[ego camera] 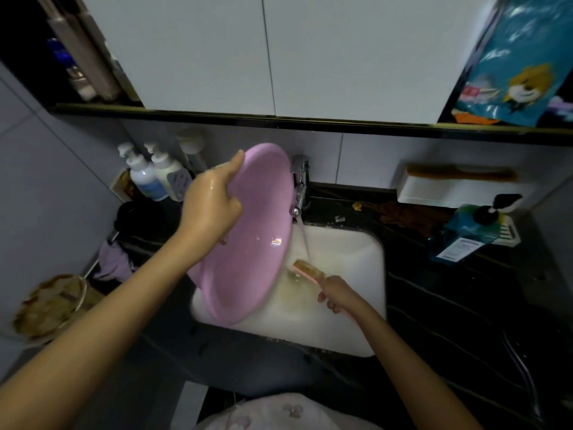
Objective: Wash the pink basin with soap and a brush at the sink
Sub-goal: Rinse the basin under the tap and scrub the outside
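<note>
right now the left hand (210, 200) grips the upper rim of the pink basin (248, 243), thumb hooked over the edge and fingers curled behind it, its skin wet and shiny. the basin stands tilted almost on edge, its hollow side facing the right hand, its lower rim resting in the white sink (356, 305). just right of the left hand, past the basin's far edge, a chrome tap (299, 187) runs a thin stream of water (305, 240) down into the sink. the right hand (336, 294) is closed around the pink handle of a brush (307, 270), whose pale bristles sit under the stream, just beside the basin's lower right rim; whether brush and basin touch cannot be told. beyond the left hand two white pump bottles (155, 173) stand against the wall. further right of the right hand, on the dark desk (434, 305), sits a blue soap bottle (465, 234).
</note>
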{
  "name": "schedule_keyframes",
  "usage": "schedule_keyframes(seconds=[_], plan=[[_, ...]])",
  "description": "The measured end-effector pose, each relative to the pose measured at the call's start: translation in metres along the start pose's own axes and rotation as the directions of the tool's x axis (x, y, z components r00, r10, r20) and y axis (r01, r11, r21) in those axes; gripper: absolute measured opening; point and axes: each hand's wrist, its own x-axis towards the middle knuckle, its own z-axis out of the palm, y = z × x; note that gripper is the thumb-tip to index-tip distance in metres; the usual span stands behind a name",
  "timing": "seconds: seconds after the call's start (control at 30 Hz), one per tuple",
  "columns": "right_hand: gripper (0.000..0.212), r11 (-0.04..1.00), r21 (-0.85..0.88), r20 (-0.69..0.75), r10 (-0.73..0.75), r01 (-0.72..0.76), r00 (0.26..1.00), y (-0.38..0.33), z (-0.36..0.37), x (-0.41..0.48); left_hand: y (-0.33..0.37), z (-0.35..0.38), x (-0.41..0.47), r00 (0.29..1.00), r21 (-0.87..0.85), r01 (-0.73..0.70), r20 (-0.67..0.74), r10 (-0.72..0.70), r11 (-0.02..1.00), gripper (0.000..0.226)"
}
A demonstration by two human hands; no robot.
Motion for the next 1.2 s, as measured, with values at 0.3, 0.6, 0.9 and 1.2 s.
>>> schedule_keyframes(seconds=[0.3, 0.6, 0.9, 1.2], plan=[[0.023, 0.965, -0.057, -0.201, -0.261, 0.255, 0.944, 0.019, -0.03, 0.001, -0.06, 0.01, 0.02, 0.942, -0.183, 0.314, 0.178, -0.283, 0.932, 0.066], [0.04, 0.717, -0.63, -0.099, -0.457, 0.3, 0.884, -0.003, -0.049, 0.029, -0.066, 0.046, 0.026, 0.91, -0.206, 0.355, 0.3, -0.286, 0.912, 0.068], [0.041, 0.612, -0.744, 0.147, -0.242, 0.268, 0.959, 0.002, -0.022, 0.036, -0.069, 0.052, 0.021, 0.946, -0.061, 0.25, 0.227, -0.23, 0.966, 0.067], [0.052, 0.889, -0.364, 0.566, -0.027, 0.279, 0.824, 0.009, 0.004, -0.006, -0.064, 0.054, 0.021, 0.949, 0.003, 0.236, 0.213, -0.231, 0.972, 0.066]])
